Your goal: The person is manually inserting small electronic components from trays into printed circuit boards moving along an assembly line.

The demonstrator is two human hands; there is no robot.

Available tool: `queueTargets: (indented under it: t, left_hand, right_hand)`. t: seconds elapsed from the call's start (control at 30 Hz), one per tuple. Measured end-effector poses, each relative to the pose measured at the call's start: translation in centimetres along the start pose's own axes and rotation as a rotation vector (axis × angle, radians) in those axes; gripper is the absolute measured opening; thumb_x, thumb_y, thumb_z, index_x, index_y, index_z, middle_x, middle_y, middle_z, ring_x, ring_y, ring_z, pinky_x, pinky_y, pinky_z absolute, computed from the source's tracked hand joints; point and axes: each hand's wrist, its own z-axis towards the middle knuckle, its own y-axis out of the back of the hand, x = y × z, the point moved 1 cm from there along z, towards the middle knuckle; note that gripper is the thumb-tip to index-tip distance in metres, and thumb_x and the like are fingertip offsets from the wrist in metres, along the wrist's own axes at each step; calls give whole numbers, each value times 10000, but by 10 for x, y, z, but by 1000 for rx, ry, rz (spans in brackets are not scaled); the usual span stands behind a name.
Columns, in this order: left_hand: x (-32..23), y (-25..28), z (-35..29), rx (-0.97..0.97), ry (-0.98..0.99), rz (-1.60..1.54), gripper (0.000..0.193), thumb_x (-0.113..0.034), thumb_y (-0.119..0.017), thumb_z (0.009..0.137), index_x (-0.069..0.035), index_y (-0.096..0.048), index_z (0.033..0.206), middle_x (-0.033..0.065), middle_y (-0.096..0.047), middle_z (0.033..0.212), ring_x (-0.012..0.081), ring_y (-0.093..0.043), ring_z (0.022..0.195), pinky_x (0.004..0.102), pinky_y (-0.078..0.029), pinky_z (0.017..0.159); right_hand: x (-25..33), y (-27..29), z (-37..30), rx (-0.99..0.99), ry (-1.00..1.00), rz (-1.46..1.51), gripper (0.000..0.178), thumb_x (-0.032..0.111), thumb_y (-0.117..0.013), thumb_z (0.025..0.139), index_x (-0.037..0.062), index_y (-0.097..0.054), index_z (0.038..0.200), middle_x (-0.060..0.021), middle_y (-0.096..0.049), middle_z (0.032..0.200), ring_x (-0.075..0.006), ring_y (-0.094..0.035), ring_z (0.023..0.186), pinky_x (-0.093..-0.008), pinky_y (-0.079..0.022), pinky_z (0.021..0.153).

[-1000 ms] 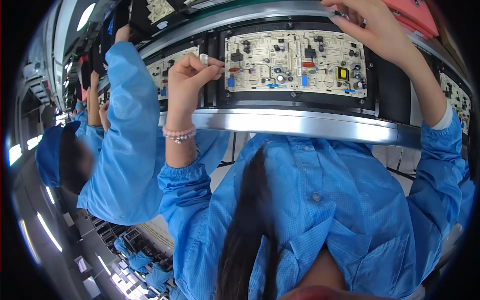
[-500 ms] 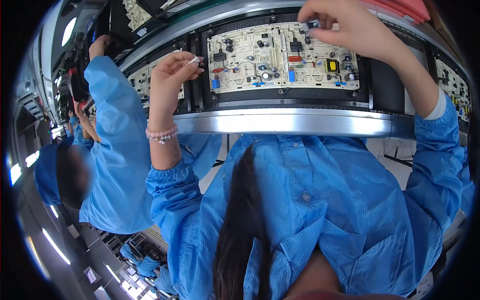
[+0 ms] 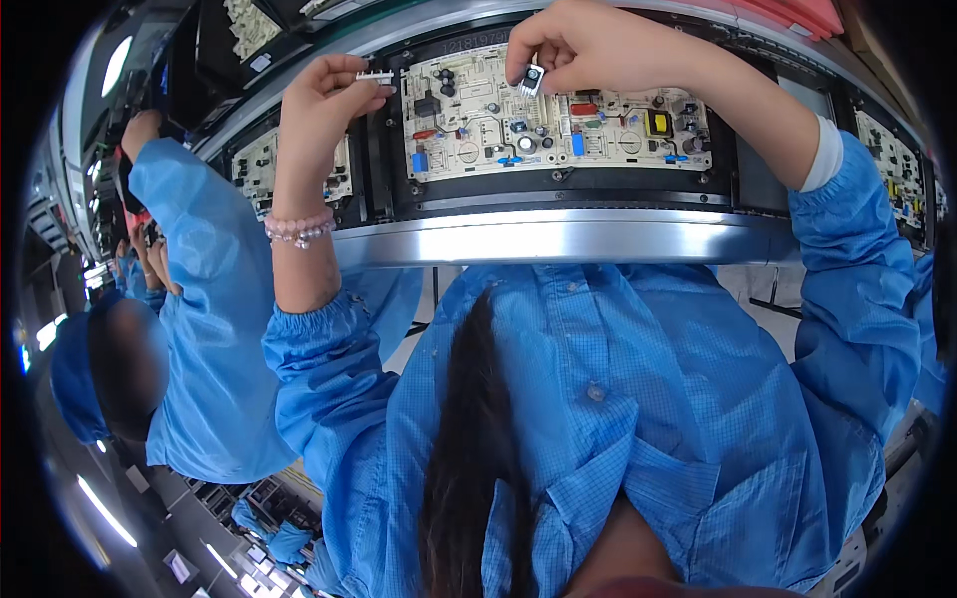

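Observation:
My left hand (image 3: pixel 324 108) pinches a small white pin connector (image 3: pixel 375 77) at the left edge of a black carrier frame (image 3: pixel 478 196). Between the fingertips of my right hand (image 3: pixel 593 48) is a small silver and black heatsink part (image 3: pixel 531 80), held above the middle of the cream circuit board panel (image 3: pixel 464 113). That panel lies flat in the frame and bears capacitors, a yellow transformer (image 3: pixel 658 124) and blue and red parts. My right fingers hide part of its far side.
A metal rail (image 3: pixel 558 237) runs along the near side of the line. Other boards sit at the left (image 3: pixel 254 164) and right (image 3: pixel 882 159). A co-worker in a blue smock (image 3: pixel 214 319) stands at my left. Dark bins and a red tray (image 3: pixel 797 14) are at the back.
My right hand has moved left and nearer with the heatsink part, from the panel's far right to its middle. My left hand has shifted slightly left and away, still holding the connector.

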Motion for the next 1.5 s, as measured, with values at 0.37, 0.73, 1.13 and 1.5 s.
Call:
queueTargets:
  t: [0.37,0.73,1.13,1.5]
  left_hand:
    - [-4,-6,4,58,-47,18,273,-5,-644,875,49,-648,1142,65,-704,986,106,-652,886,229,-524,802]
    - [-6,-11,-1,-12,-72,470,267,-94,-607,936,43,-662,1158,62,-692,876,84,-639,737,223,-533,656]
    - [-8,-17,5,-39,-7,529,237,-141,-661,916,8,-700,1097,40,-702,851,92,-662,739,198,-490,612]
    - [-17,-25,2,-110,-25,400,275,-89,-679,894,95,-659,1098,95,-705,866,139,-690,746,221,-546,659]
  right_hand:
    - [-9,-22,42,-169,174,-580,198,60,-741,710,29,-723,904,-133,-693,783,-276,-696,808,-402,-541,681]
    - [-2,-33,47,-262,58,-683,105,-15,-587,705,-48,-681,741,-242,-666,751,-383,-667,700,-439,-542,576]
    - [6,-45,64,-202,265,-801,55,38,-654,632,-7,-680,648,-151,-660,639,-309,-670,629,-411,-532,530]
    - [-1,-51,67,-292,481,-775,114,109,-686,653,-2,-679,675,-145,-646,643,-289,-666,606,-414,-525,510]
